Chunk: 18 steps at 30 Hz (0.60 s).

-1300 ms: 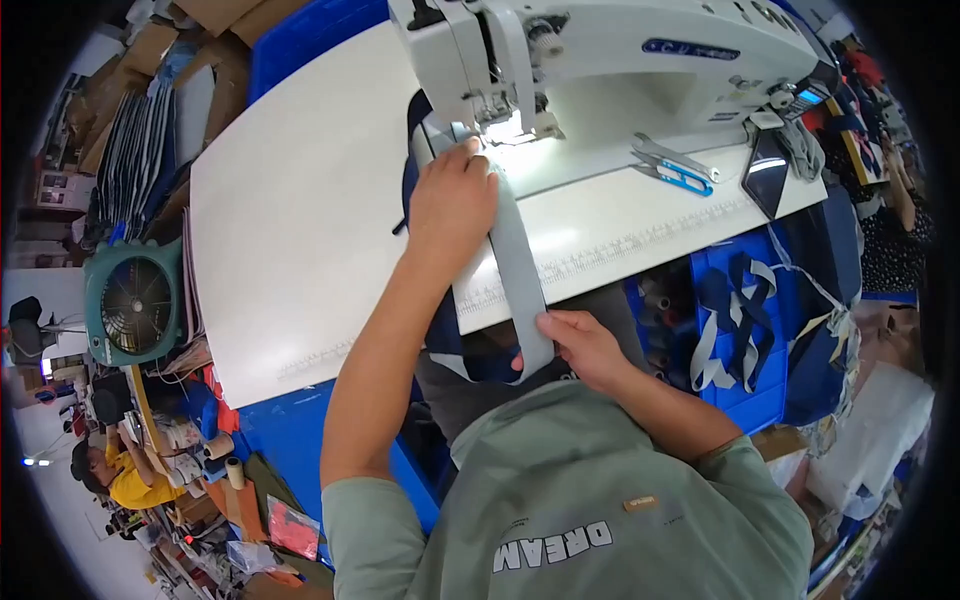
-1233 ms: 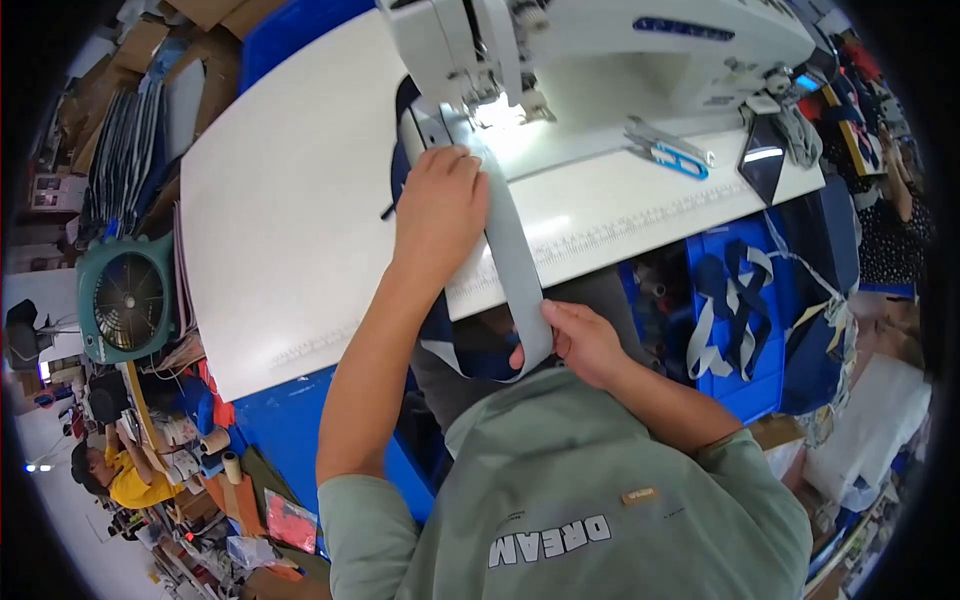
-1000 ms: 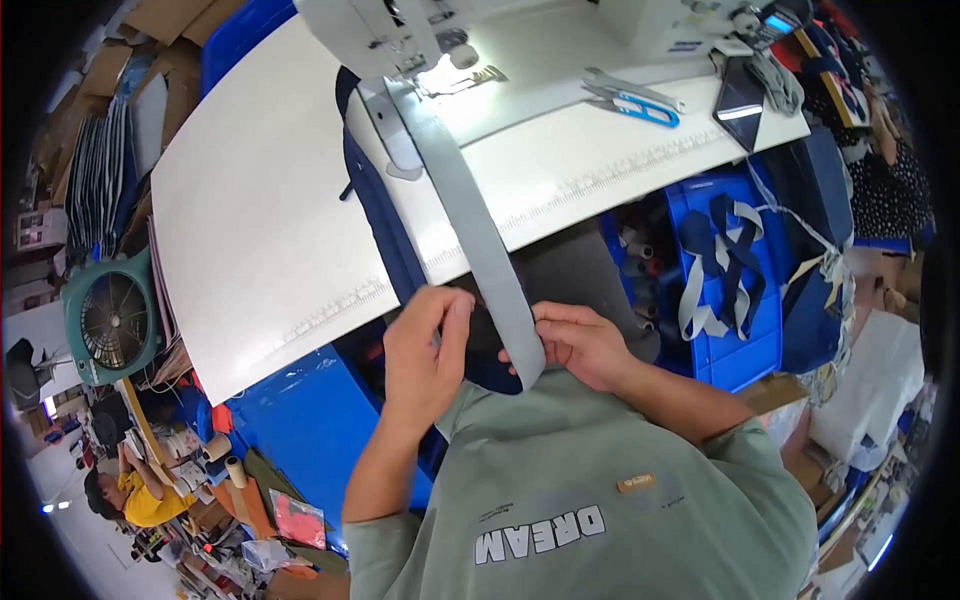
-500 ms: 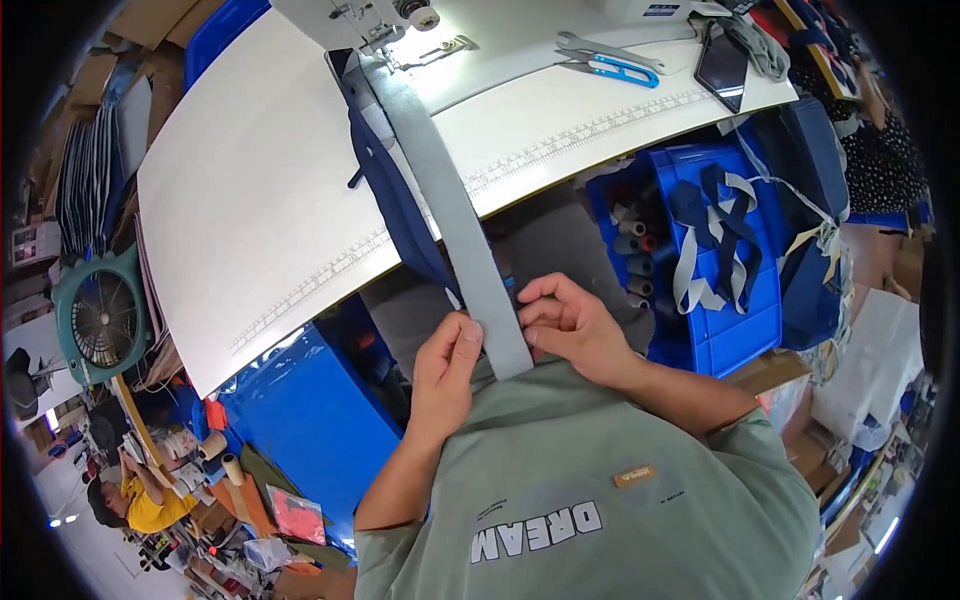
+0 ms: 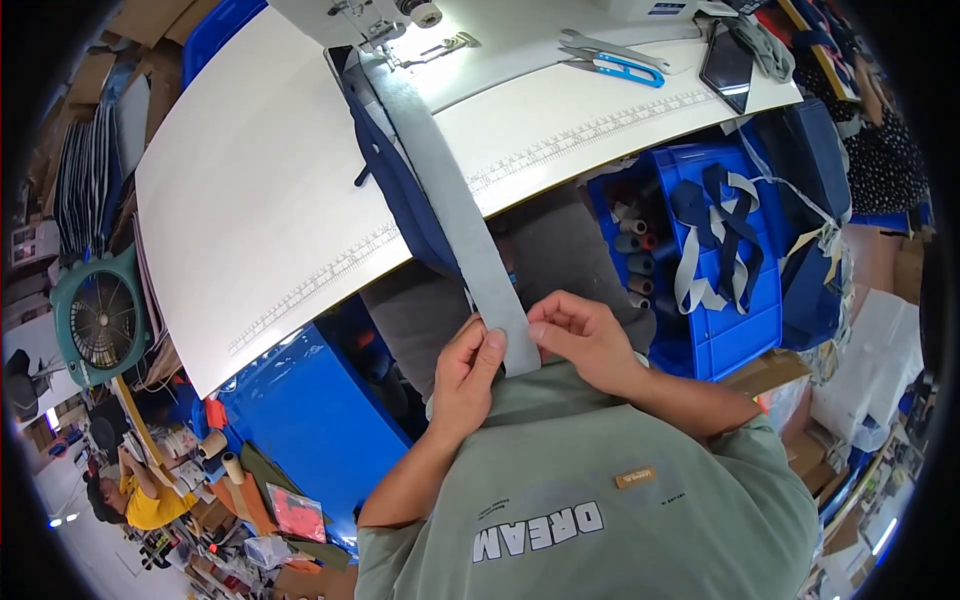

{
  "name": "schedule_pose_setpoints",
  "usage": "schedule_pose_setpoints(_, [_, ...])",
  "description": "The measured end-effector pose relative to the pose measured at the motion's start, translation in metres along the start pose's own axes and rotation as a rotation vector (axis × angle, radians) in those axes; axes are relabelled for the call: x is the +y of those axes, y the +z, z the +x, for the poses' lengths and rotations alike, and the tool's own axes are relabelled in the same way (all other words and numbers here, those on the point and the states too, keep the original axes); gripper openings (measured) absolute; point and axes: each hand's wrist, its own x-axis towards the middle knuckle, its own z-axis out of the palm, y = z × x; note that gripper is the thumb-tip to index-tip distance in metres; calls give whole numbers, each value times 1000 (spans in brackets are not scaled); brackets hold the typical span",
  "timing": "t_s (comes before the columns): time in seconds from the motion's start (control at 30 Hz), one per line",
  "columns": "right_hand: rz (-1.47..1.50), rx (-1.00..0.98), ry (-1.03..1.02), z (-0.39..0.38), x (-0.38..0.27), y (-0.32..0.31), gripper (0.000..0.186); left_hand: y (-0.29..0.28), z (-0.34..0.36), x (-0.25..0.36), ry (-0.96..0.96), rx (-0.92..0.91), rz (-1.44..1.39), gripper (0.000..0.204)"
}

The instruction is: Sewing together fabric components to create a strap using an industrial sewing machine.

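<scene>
Head view, one moment. Grey strap [image 5: 450, 200] runs from under the sewing machine [image 5: 385, 15] at the top edge, across the white bench [image 5: 250, 200], over the front edge and down to the person's chest.

Left hand [image 5: 465, 385]: fingers closed on the left edge of the strap near its lower end, thumb pressed on the face of it.
Right hand [image 5: 590, 340]: fingers pinched on the right edge of the strap at about the same height. The two hands sit just beside each other, with the strap end between them.

A dark blue fabric piece [image 5: 400, 190] lies under the strap and hangs off the bench edge.

On the bench, well apart from the hands: blue-handled scissors [image 5: 615, 65] and a dark phone [image 5: 727, 65]. A blue bin [image 5: 740, 330] to the right, below the bench, holds grey and navy straps and thread spools. A green fan [image 5: 100, 320] stands to the left.
</scene>
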Motion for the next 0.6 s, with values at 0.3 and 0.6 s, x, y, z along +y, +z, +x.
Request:
schedule_pose_setpoints(0.3, [-174,-6,-34,2,5,-5,12,-1,-3,-1,-133,4,-30,29])
schedule_pose_setpoints(0.6, [-43,42,-40,0,-4,2,20,1,-3,4,-5,2,87,26])
